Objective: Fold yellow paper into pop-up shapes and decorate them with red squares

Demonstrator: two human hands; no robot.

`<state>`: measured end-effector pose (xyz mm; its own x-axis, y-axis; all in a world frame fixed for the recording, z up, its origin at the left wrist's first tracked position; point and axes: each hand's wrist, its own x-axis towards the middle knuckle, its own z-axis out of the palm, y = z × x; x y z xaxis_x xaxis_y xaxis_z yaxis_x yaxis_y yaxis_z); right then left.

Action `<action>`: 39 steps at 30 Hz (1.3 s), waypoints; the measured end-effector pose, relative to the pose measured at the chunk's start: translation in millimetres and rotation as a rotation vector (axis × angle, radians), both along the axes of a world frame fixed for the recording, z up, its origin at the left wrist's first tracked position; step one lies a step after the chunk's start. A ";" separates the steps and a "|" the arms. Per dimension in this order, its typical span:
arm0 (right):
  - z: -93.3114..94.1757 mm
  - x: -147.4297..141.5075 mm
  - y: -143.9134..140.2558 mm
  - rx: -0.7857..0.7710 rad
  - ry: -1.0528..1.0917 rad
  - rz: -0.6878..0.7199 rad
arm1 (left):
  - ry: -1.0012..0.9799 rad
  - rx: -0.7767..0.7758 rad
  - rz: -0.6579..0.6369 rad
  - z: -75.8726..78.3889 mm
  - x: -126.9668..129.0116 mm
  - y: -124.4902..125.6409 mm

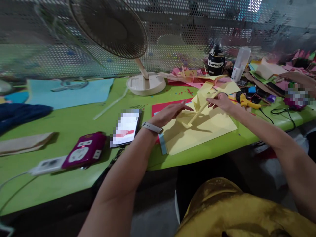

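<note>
- Fingers (pixel 185 106) of the left hand (pixel 170 113) lie flat and close together, pressing on the folded paper (pixel 197 108). A pale watch band (pixel 152 127) goes round that wrist.
- Fingers (pixel 211 102) of the right hand (pixel 222 101) pinch the top edge of the same folded paper.
- That folded paper is yellow, pointy and stiff with creases. It sits between both hands, on a big flat yellow sheet (pixel 202 130) near the front edge of the table (pixel 74 121).
- Under the yellow sheet peeks a red sheet (pixel 160 107), and a thin blue strip (pixel 163 144) shows at its left edge.
- Behind the hands stands a black jar (pixel 216 61) with a dark lid and white letters. I cannot tell what is inside.
- Beside it leans a clear plastic bottle (pixel 240 64), see-through with a white label; it looks almost empty.
- More paper scraps (pixel 187 74), pink and yellow, lie in a messy heap near the jar.
- A yellow glue gun (pixel 248 102) lies just right of the right hand.
- The table is smooth and green. A round fan (pixel 111 26) on a cream base (pixel 145 84) stands on it, in front of a metal wall full of little holes.
- A phone (pixel 125 128) lies left of the left wrist, and a purple plug box (pixel 85 149) lies further left.
- A light blue sheet (pixel 74 92) lies flat at the back left.
</note>
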<state>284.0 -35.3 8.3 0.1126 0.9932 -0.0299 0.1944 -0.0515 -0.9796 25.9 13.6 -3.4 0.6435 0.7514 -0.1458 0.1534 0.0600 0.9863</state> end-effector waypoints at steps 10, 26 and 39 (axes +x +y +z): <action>4.6 -9.4 -2.6 -0.010 0.038 0.049 | -0.087 0.039 0.017 -0.7 11.5 -10.7; 19.0 7.2 -19.4 -0.060 -0.014 0.177 | 0.036 0.161 -0.114 -12.4 6.8 3.6; -3.6 9.2 -15.7 -0.137 0.111 -0.175 | -0.094 0.305 0.322 -13.3 2.5 12.5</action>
<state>293.2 -51.0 4.7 0.2714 0.9445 -0.1852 0.0620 -0.2092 -0.9759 28.4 26.1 -16.7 0.3695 0.9152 0.1608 0.0836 -0.2051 0.9752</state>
